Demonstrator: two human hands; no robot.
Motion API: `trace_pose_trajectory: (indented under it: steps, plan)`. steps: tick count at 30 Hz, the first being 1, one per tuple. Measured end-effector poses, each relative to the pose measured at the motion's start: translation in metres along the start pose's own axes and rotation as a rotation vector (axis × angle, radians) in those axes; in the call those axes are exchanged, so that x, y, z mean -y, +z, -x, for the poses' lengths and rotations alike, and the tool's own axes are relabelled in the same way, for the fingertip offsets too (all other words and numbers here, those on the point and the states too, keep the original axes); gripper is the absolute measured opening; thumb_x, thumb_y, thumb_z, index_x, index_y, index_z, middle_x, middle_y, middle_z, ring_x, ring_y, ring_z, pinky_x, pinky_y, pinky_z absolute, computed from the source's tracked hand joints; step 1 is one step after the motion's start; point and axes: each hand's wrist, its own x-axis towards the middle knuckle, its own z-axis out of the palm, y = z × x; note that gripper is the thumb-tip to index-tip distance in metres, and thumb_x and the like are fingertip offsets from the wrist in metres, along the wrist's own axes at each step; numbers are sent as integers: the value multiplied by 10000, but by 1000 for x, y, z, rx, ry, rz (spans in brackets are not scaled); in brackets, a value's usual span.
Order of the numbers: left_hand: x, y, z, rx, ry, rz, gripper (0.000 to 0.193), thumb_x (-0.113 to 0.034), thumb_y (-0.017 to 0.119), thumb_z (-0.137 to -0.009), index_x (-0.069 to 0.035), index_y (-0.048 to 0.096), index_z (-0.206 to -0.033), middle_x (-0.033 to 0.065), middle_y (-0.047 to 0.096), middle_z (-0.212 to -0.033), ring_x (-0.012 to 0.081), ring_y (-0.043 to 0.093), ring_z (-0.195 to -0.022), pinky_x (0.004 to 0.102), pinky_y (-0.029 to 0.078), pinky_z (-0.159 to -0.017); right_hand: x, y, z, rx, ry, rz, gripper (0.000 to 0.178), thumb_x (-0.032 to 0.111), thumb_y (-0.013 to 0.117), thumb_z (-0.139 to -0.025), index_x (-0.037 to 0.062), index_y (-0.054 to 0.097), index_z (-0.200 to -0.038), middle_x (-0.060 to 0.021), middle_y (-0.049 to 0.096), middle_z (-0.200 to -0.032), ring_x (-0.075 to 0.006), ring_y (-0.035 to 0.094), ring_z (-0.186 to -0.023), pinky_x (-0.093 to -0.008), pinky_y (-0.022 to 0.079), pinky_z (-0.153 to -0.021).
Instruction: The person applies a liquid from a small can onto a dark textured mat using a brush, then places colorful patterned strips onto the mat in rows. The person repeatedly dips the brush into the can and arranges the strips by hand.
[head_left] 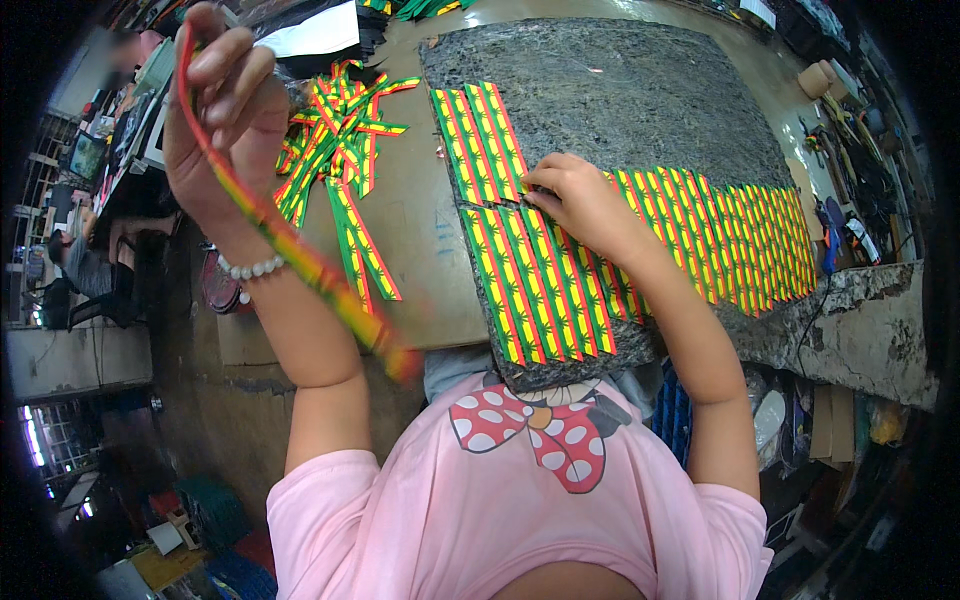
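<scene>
Raised at the upper left, my left hand (225, 100) pinches one end of a red, yellow and green ribbon strip (262, 215). Its lower end hangs toward my body, blurred by motion. My right hand (580, 205) rests on a dark, rough board (640, 90), thumb and fingertips closed together beside the short upper group of strips (480, 145). What those fingertips hold, if anything, is too small to make out. A long row of strips with dark leaf prints (540, 285) lies side by side on the board, partly covered by my right hand and forearm.
A loose pile of the same strips (340, 130) lies on the brown table (420, 260), left of the board. Behind it are a white sheet (315, 32) and dark material. A cracked ledge (865, 310) is at the right; brown rolls (815, 80) stand at the far right.
</scene>
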Motion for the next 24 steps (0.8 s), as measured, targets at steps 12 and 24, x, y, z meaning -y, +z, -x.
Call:
trace_pose_trajectory:
  steps: [12,24]
  plan:
    - [11,2,-1,-194,-64,-654,320,-108,531,-958,73,501,-1220,105,617,-923,124,586,-732,150,452,-556,18,-17,-7,-73,194,-289,216,184,609,-903,-1,666,-999,-114,647,-1001,-249,624,-949,-374,498,-855]
    - [98,-90,-80,-179,-411,-1464,292,-233,692,-869,-62,684,-1105,28,706,-970,93,663,-847,185,443,-635,44,-38,-10,-324,439,-1038,376,190,515,-986,-60,519,-1266,-88,646,-956,-112,630,-760,-243,548,-687]
